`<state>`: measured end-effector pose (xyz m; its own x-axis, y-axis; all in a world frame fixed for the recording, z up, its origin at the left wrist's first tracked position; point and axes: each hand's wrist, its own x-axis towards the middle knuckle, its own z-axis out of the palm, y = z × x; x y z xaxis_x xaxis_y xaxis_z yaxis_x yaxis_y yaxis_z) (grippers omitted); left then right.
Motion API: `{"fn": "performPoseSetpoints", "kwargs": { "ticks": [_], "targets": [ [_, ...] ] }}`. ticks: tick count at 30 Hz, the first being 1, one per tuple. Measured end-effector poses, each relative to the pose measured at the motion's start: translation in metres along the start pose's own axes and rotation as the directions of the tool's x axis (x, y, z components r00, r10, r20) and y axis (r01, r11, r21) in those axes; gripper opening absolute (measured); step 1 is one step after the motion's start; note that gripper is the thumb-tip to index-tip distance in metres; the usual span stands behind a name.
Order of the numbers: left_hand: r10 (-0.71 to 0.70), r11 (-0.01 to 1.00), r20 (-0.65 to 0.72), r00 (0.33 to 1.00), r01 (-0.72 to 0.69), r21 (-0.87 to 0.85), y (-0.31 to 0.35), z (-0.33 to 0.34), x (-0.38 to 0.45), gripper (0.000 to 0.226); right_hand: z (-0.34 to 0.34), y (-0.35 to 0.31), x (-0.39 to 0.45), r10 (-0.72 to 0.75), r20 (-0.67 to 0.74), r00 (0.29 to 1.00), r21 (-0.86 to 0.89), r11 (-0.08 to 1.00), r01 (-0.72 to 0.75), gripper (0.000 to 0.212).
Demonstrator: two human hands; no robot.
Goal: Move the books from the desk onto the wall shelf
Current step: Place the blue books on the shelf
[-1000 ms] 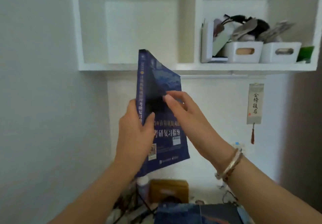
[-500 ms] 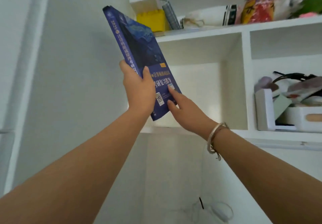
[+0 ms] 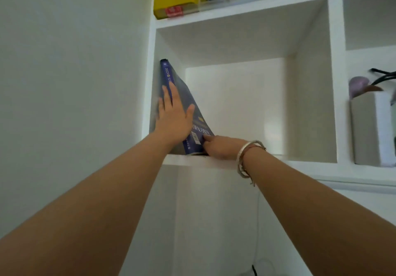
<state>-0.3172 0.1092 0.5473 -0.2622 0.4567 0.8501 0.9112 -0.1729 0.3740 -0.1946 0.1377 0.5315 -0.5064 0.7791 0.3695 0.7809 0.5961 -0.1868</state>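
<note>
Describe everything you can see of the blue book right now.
The blue book is a paperback with a dark blue cover, pale print and a small code patch near its lower edge. It stands on end in the shelf's left compartment, spine outward, against the left wall. The left hand presses flat on its spine and cover; the right hand touches its lower corner with a fingertip.

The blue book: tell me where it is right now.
In the head view the blue book stands in the wall shelf's left compartment, against its left wall, with the left hand flat on its cover and the right hand at its bottom corner.
</note>
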Motion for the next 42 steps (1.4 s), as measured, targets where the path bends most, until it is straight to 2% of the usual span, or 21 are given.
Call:
{"fn": "performPoseSetpoints", "kwargs": {
  "ticks": [4,7,10,12,14,16,19,22,26,30,32,34,36,39,41,42],
  "targets": [
    [0.001,1.000,0.111,0.994,-0.004,0.026,-0.016,-0.002,-0.003,0.076,0.006,0.007,0.007,-0.016,-0.018,1.000,0.015,1.000,0.016,0.043],
    [0.027,1.000,0.130,0.991,-0.028,0.005,-0.022,-0.002,-0.026,0.076,0.008,0.007,-0.012,-0.025,-0.207,0.978,0.122,0.991,0.051,0.038],
    [0.074,0.990,0.005,0.997,-0.073,-0.120,-0.011,-0.011,-0.071,0.067,0.014,0.011,-0.054,-0.044,-0.489,0.871,0.174,0.974,0.147,0.033],
    [0.123,0.973,-0.058,0.991,-0.132,-0.188,-0.004,-0.017,-0.116,0.056,0.023,0.017,-0.095,-0.079,-0.580,0.811,0.214,0.946,0.245,0.031],
    [0.201,0.956,-0.029,0.979,-0.203,-0.210,-0.004,-0.017,-0.162,0.049,0.036,0.028,-0.137,-0.093,-0.616,0.782,0.240,0.923,0.300,0.030],
    [0.215,0.953,0.032,0.976,-0.203,-0.225,-0.007,-0.014,-0.202,0.046,0.054,0.039,-0.176,-0.078,-0.607,0.791,0.256,0.923,0.288,0.030],
    [0.200,0.944,0.106,0.974,-0.162,-0.289,-0.004,-0.006,-0.254,0.045,0.084,0.057,-0.220,-0.012,-0.528,0.849,0.310,0.928,0.206,0.032],
    [0.170,0.933,0.229,0.958,-0.082,-0.350,0.001,0.010,-0.302,0.044,0.117,0.076,-0.257,0.107,-0.449,0.887,0.350,0.934,0.065,0.033],
    [0.166,0.926,0.422,0.891,0.006,-0.377,0.003,0.042,-0.373,0.042,0.167,0.109,-0.312,0.294,-0.309,0.905,0.413,0.898,-0.151,0.032],
    [0.117,0.940,0.638,0.762,0.123,-0.318,-0.002,0.076,-0.443,0.039,0.222,0.148,-0.364,0.486,-0.059,0.872,0.439,0.797,-0.414,0.031],
    [0.097,0.945,0.714,0.693,0.161,-0.285,-0.004,0.093,-0.473,0.040,0.247,0.166,-0.384,0.576,0.077,0.814,0.432,0.717,-0.548,0.029],
    [0.029,0.952,0.797,0.603,0.226,-0.206,-0.007,0.106,-0.502,0.042,0.274,0.180,-0.399,0.660,0.225,0.716,0.395,0.610,-0.687,0.027],
    [-0.125,0.943,0.876,0.465,0.332,-0.042,-0.018,0.123,-0.529,0.048,0.299,0.188,-0.407,0.712,0.372,0.596,0.376,0.472,-0.798,0.033],
    [-0.340,0.855,0.911,0.235,0.480,0.196,-0.041,0.138,-0.558,0.054,0.327,0.187,-0.414,0.711,0.563,0.423,0.422,0.192,-0.886,0.037],
    [-0.408,0.763,0.909,0.090,0.580,0.285,-0.048,0.142,-0.567,0.057,0.341,0.189,-0.415,0.672,0.644,0.365,0.454,0.049,-0.890,0.034],
    [-0.434,0.711,0.900,0.049,0.631,0.309,-0.050,0.144,-0.570,0.054,0.348,0.190,-0.416,0.651,0.675,0.348,0.479,-0.027,-0.877,0.032]
  ]
}}
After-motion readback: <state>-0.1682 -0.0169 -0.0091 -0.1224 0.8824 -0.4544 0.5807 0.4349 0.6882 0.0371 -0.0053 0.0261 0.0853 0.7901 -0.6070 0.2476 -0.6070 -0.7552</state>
